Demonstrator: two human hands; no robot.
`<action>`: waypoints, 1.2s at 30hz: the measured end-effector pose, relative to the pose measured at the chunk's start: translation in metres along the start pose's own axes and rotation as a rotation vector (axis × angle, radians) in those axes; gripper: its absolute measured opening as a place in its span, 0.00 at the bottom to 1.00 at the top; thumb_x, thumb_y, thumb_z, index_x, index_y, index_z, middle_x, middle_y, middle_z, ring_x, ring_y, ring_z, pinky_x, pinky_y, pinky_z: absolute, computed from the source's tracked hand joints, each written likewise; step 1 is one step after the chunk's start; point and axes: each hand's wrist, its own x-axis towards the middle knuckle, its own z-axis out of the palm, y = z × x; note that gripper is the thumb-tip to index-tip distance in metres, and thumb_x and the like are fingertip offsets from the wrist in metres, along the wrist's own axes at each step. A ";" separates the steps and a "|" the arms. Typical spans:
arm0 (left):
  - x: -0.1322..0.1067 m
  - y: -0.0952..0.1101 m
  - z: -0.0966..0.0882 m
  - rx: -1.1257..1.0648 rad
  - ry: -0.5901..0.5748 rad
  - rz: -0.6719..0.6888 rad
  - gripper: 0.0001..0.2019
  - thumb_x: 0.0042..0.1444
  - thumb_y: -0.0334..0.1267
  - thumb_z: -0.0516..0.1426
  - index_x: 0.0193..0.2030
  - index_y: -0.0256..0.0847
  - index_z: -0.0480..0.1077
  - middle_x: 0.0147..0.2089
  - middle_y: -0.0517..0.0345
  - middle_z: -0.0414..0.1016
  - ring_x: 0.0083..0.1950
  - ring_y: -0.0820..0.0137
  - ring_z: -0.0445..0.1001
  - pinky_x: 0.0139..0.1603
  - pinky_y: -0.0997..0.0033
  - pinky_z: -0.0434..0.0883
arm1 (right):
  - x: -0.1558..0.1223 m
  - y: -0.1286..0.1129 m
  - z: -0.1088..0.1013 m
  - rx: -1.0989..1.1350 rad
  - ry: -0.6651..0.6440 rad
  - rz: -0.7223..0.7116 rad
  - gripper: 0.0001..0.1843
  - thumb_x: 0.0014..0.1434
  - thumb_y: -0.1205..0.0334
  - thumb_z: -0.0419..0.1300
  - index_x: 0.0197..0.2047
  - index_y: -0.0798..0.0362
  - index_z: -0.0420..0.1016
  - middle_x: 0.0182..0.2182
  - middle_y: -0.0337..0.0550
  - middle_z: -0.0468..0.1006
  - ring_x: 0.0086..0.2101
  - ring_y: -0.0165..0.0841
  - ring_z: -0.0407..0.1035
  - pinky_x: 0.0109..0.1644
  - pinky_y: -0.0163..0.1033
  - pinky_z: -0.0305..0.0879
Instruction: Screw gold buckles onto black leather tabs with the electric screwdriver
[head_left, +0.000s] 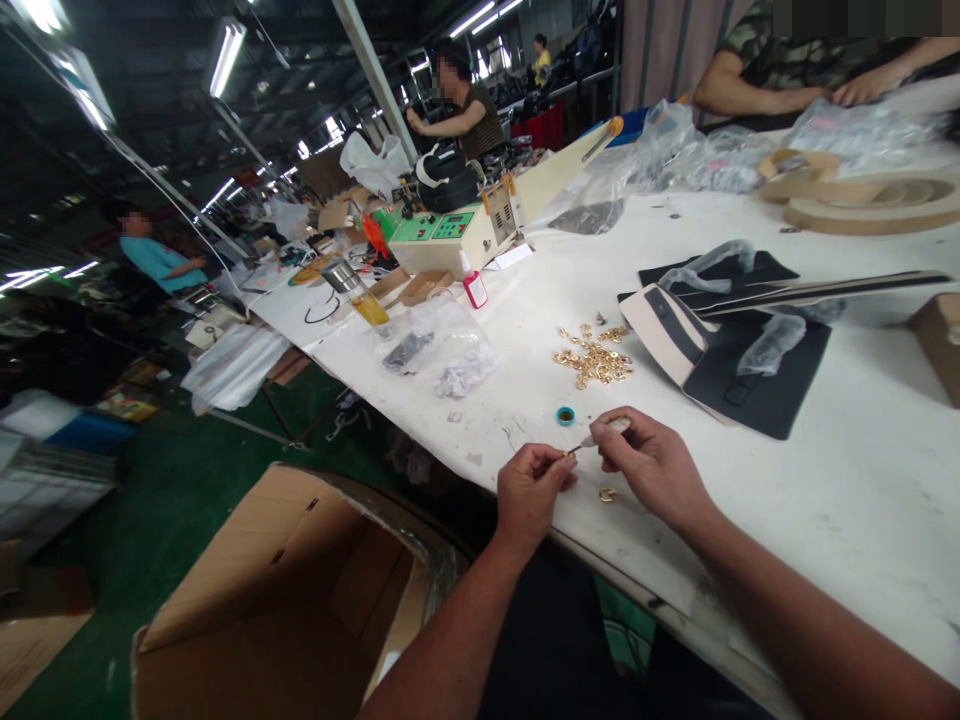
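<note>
At the table's near edge, my left hand [531,490] pinches a small gold metal fitting [570,455] between thumb and fingertips. My right hand [651,462] is closed around the pale handle of a thin pointed tool [616,426], perhaps an awl or small brush. Its dark tip meets the fitting or lies very close to it. Just beyond my hands stands a small blue-rimmed cap [565,415] with something dark inside. One larger gold piece [607,495] lies below my right hand. Farther back is a loose pile of gold fittings [594,358].
Black and beige leather-like pieces [757,370] lie right of the pile. Behind stand a red-and-white bottle [473,282], a glass flask [356,292] and a green-panelled machine [442,235]. Tape rolls [870,205] lie at far right. An open cardboard box [300,600] sits at lower left. Co-workers are beyond.
</note>
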 end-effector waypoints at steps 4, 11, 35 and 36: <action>0.000 -0.001 0.000 0.009 -0.002 0.009 0.14 0.50 0.44 0.73 0.34 0.39 0.76 0.30 0.58 0.83 0.29 0.70 0.81 0.34 0.74 0.77 | 0.000 -0.001 0.000 -0.008 0.002 -0.004 0.19 0.64 0.41 0.63 0.38 0.49 0.78 0.21 0.35 0.76 0.25 0.33 0.70 0.32 0.37 0.65; 0.001 -0.005 0.000 0.008 0.005 0.013 0.14 0.50 0.45 0.73 0.34 0.39 0.77 0.31 0.58 0.82 0.29 0.70 0.81 0.35 0.72 0.78 | 0.000 -0.002 -0.001 -0.040 0.004 -0.011 0.19 0.65 0.41 0.62 0.38 0.49 0.78 0.21 0.35 0.76 0.24 0.33 0.70 0.32 0.37 0.64; -0.001 -0.002 0.001 0.000 0.005 0.021 0.15 0.50 0.46 0.74 0.33 0.39 0.77 0.30 0.59 0.82 0.30 0.71 0.80 0.37 0.70 0.81 | 0.000 -0.006 0.000 -0.027 0.002 -0.013 0.19 0.64 0.41 0.62 0.37 0.50 0.78 0.20 0.36 0.76 0.24 0.34 0.71 0.32 0.38 0.65; -0.001 -0.002 0.001 0.005 0.004 0.025 0.14 0.50 0.45 0.73 0.33 0.39 0.77 0.30 0.59 0.81 0.30 0.71 0.80 0.37 0.71 0.80 | 0.000 -0.006 0.000 -0.022 0.008 -0.016 0.19 0.64 0.41 0.62 0.37 0.50 0.78 0.21 0.36 0.76 0.24 0.34 0.71 0.32 0.38 0.65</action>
